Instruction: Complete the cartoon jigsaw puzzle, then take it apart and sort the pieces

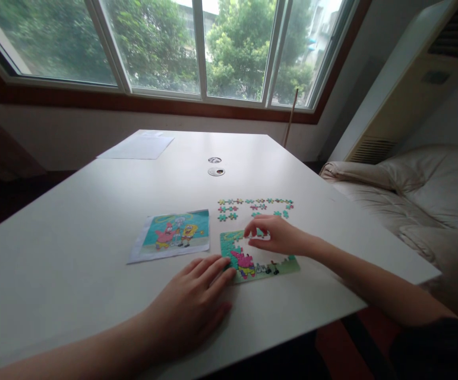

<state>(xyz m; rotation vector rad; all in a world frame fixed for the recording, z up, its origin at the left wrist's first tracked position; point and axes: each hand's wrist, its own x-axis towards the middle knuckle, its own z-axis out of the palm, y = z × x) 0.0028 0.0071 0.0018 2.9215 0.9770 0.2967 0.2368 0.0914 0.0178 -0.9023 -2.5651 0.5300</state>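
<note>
A partly assembled cartoon jigsaw puzzle [253,262] lies near the front of the white table [94,211]. My left hand [191,306] rests flat on the table, fingers stretched, its fingertips touching the puzzle's left edge. My right hand [276,236] hovers over the puzzle's upper part with thumb and fingers pinched together; what they hold is too small to make out. Several loose puzzle pieces [255,207] lie in rows just beyond the puzzle. A printed reference picture [172,234] of the same cartoon lies to the puzzle's left.
A sheet of paper [137,146] lies at the table's far left. Two round cable ports [216,166] sit mid-table. A beige sofa [419,195] stands to the right, an air conditioner unit [411,84] behind it. Windows run along the far wall.
</note>
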